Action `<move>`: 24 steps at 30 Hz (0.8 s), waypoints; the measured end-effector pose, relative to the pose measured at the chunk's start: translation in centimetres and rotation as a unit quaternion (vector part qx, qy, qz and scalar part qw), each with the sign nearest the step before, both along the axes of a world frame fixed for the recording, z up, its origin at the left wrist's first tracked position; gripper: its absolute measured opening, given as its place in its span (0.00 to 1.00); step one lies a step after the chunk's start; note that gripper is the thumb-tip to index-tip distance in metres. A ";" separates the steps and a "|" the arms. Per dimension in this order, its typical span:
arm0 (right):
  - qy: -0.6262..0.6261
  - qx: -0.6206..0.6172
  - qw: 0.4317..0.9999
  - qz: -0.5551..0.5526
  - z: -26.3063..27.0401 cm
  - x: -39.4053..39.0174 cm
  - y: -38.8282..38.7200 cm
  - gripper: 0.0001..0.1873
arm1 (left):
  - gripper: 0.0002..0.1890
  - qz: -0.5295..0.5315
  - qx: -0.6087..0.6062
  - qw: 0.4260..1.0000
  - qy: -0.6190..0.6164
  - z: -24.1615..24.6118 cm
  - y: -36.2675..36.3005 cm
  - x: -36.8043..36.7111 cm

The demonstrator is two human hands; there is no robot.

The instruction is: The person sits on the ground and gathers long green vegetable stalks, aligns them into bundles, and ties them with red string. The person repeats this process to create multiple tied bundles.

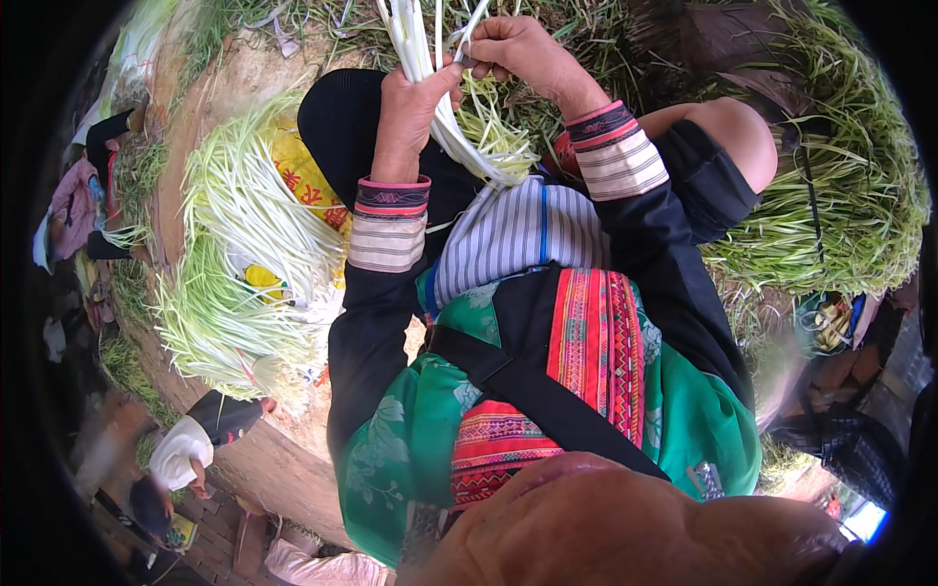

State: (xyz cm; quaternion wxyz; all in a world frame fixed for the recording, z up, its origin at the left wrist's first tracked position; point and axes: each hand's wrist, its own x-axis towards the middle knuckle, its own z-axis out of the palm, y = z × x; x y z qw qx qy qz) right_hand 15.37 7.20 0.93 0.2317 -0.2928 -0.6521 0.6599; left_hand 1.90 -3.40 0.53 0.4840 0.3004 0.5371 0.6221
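Observation:
My left hand is closed around a bundle of long white stalks, apparently garlic chives or a similar leafy vegetable. Their paler yellow-green leaf ends curl down over my lap. Close beside it, my right hand pinches white stalk strands between thumb and fingers. Something small and dark shows at those fingertips; I cannot tell what it is. The upper ends of the bundle run out of the top of the view. A striped cloth covers my lap beneath the leaves.
To my left, heaped pale stalks and a tied bunch lie by a yellow printed sack. A large strapped heap of green leaves stands at my right. Loose leaves litter the ground. Other people are at the left.

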 end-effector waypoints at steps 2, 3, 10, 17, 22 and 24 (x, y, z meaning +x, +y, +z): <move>0.001 -0.005 1.000 -0.001 -0.1 0.1 0.0 0.08 | 0.10 0.000 0.000 1.000 -0.008 -0.1 0.0 -0.1; 0.002 -0.010 1.000 -0.003 -0.1 0.1 0.0 0.08 | 0.10 0.000 0.000 1.000 -0.012 -0.2 0.0 -0.1; 0.001 -0.026 1.000 -0.010 -0.2 0.0 -0.2 0.08 | 0.10 -0.011 -0.010 0.999 -0.030 -0.8 -0.2 -0.4; -0.114 0.217 0.963 -0.112 -1.4 -0.7 -0.2 0.10 | 0.11 -0.024 -0.016 0.999 -0.046 -0.8 -0.1 -0.3; -0.114 0.137 0.951 -0.251 -0.7 1.2 3.6 0.11 | 0.11 -0.026 -0.029 0.997 -0.068 -0.7 -0.9 -0.4; -0.090 0.146 0.935 -0.311 -0.1 2.2 6.1 0.11 | 0.11 -0.032 -0.031 0.996 -0.080 -0.7 -1.3 -0.6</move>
